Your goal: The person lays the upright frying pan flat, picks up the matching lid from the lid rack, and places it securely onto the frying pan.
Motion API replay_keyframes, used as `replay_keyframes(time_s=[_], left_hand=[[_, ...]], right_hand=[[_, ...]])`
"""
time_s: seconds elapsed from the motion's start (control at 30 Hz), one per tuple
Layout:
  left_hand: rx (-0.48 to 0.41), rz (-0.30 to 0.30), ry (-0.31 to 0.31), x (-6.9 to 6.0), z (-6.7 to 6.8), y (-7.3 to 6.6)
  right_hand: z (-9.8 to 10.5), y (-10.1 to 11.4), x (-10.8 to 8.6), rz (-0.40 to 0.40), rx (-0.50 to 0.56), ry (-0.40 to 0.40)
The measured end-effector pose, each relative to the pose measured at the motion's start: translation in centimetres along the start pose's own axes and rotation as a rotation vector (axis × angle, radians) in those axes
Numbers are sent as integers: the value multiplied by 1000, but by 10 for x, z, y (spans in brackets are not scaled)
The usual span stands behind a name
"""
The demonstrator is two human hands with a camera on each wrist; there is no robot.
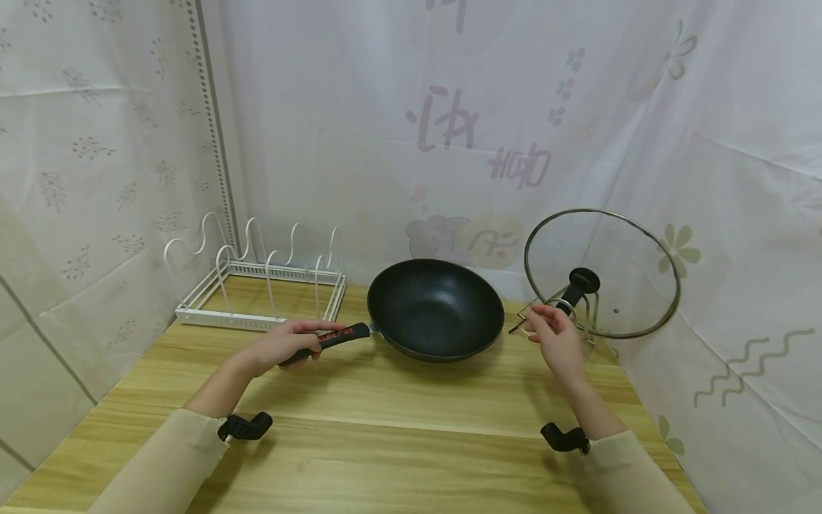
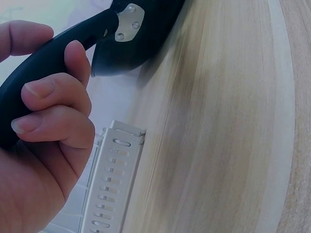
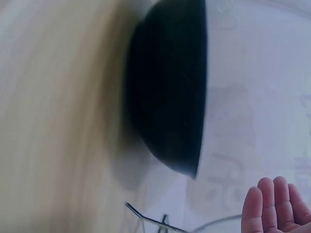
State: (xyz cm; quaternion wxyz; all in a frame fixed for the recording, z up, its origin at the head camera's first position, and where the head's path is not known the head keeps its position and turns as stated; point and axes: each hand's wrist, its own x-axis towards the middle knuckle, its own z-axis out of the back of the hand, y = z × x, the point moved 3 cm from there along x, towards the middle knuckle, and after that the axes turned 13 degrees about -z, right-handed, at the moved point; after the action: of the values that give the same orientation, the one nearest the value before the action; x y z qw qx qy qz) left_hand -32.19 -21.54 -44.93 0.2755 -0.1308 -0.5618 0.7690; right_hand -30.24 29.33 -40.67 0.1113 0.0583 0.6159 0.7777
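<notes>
A black wok is at the middle back of the wooden table, its handle pointing left toward the front. My left hand grips that handle; in the left wrist view, curled fingers wrap round the handle. At the right, a glass lid with a black knob leans upright in a wire stand. My right hand is just in front of the stand, partly covering it; contact cannot be told. In the right wrist view its fingers are nearly straight and hold nothing.
A white wire rack with several curved dividers stands at the back left, beside the wok's handle. Patterned curtains hang behind and at both sides of the wooden table.
</notes>
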Motion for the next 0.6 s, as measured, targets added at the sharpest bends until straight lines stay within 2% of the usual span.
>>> replay_keyframes(time_s=[0.17,0.37,0.6], left_hand=[[-7,2,-1,0,0,0],[-11,7,-12,0,1,1],[-20,10,-14,0,1,2]], right_hand=[[20,13,4,18,19,-54],[47,17,16,28,28,-132],[68,11,29,3,203,-161]])
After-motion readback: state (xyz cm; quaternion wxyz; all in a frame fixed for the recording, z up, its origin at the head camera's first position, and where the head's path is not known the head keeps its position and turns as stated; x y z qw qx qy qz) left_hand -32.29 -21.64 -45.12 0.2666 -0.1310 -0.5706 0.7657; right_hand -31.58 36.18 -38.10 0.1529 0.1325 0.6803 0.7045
